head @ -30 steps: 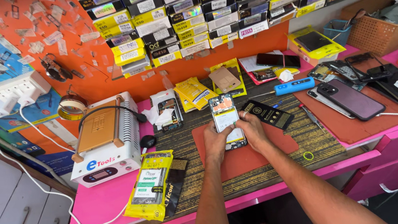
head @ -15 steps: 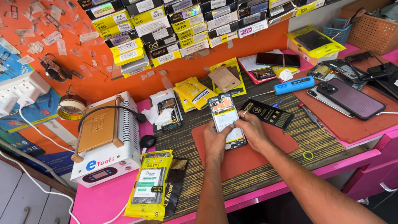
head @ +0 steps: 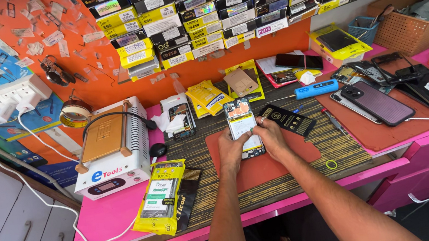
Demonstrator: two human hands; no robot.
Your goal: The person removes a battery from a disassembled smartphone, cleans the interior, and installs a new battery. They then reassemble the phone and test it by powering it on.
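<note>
An opened phone (head: 242, 128) is gripped between the left hand (head: 233, 152) and right hand (head: 270, 140); its internals are being worked, and steady thumb pressure is needed next.

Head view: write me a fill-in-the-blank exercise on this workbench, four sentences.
1. Both hands hold an opened ____ over the red mat.
2. The left hand grips its ____ edge.
3. The screwdriver behind it has a ____ handle.
4. The white machine stands on the person's ____ side.

Missing words: phone; left; blue; left
</note>
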